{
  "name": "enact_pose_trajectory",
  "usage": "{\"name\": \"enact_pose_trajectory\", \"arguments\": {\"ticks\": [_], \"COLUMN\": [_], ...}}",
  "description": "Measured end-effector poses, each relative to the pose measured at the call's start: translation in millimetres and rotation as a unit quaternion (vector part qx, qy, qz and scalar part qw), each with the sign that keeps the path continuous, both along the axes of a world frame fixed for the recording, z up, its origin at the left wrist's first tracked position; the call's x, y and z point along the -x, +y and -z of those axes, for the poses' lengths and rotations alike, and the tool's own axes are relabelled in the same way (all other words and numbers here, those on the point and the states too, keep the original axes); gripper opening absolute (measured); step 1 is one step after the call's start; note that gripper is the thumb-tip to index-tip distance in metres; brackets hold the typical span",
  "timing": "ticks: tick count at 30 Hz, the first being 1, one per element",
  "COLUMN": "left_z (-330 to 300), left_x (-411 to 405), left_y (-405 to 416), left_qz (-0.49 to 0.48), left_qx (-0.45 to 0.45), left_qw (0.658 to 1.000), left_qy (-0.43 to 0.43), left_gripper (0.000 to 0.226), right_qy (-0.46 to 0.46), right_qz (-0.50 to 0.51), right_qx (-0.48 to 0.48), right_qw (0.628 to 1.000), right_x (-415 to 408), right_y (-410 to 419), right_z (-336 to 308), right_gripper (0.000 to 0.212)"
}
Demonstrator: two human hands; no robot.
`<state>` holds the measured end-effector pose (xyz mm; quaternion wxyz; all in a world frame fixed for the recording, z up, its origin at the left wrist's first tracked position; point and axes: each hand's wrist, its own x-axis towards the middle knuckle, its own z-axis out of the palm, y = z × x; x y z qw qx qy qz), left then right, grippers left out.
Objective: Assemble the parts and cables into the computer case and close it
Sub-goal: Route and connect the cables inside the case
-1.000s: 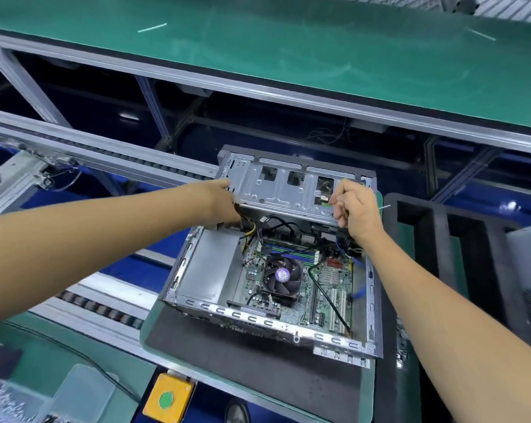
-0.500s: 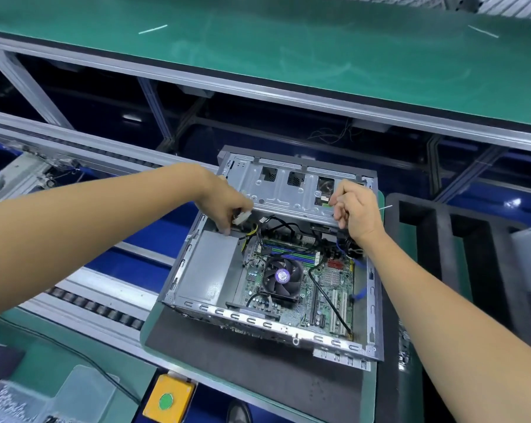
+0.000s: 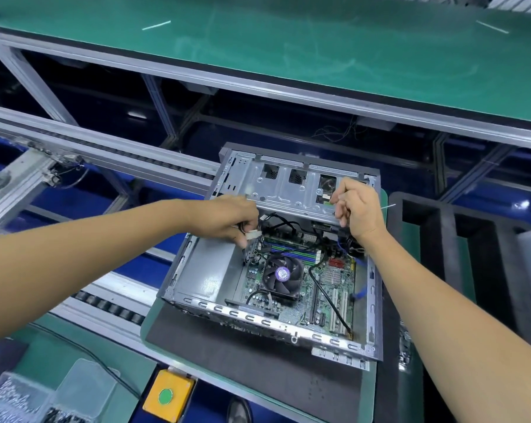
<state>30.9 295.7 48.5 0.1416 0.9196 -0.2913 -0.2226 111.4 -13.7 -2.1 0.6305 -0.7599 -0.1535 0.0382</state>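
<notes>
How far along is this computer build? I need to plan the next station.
Done: the board and fan sit in the case. In hand: the left hand holds a white plug; the right hand grips the drive cage. Left: plugging cables, closing.

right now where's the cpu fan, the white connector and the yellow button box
cpu fan (image 3: 282, 273), head view, on its purple hub sticker
white connector (image 3: 254, 234), head view, on its plastic body
yellow button box (image 3: 167, 395), head view, beside its green button

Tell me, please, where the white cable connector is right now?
In the head view, the white connector is pinched in the left hand, at the case's far left, just above the CPU fan.
</notes>
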Motion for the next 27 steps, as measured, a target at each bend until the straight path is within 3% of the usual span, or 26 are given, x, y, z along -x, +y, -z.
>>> {"name": "enact_pose_trajectory", "arguments": {"ticks": [3,6,10,13,18,22,24,27], "left_z": [10.8,19.5,16.8,11.9,15.8,18.5,18.1,15.4], "left_x": [14.3,17.9,14.7,10.2,-3.9,-17.3,-15.0,-4.8], "left_y": [-8.0,-13.9,-24.1,-27.7,-27.5,-48.1,-57.3,-50.7], "left_qz": [0.017,0.095,0.128,0.157,0.196,0.232,0.247,0.262], "left_qx": [-0.005,-0.137,-0.242,-0.217,-0.215,-0.241,-0.214,-0.159], "left_qw": [0.999,0.973,0.937,0.938,0.952,0.935,0.936,0.937], "left_qy": [-0.042,-0.162,-0.217,-0.222,-0.093,-0.114,-0.130,-0.169], "left_gripper": [0.021,0.023,0.022,0.019,0.021,0.026,0.027,0.039], "right_qy": [0.003,0.003,0.000,-0.001,0.002,-0.002,-0.015,-0.108], "right_qz": [0.001,0.003,-0.001,-0.001,-0.005,-0.005,-0.020,-0.065], "right_qx": [0.002,0.004,0.000,0.005,0.013,0.035,0.078,0.240], "right_qw": [1.000,1.000,1.000,1.000,1.000,0.999,0.997,0.962], "right_x": [0.4,1.5,3.6,5.3,5.2,8.1,11.4,22.6], "right_y": [0.3,0.5,0.5,0.4,0.6,0.8,1.5,5.2], "right_z": [-0.1,-1.3,-3.6,-4.7,-5.6,-8.1,-10.7,-17.4], "right_gripper": [0.022,0.023,0.023,0.023,0.022,0.023,0.022,0.015]}}
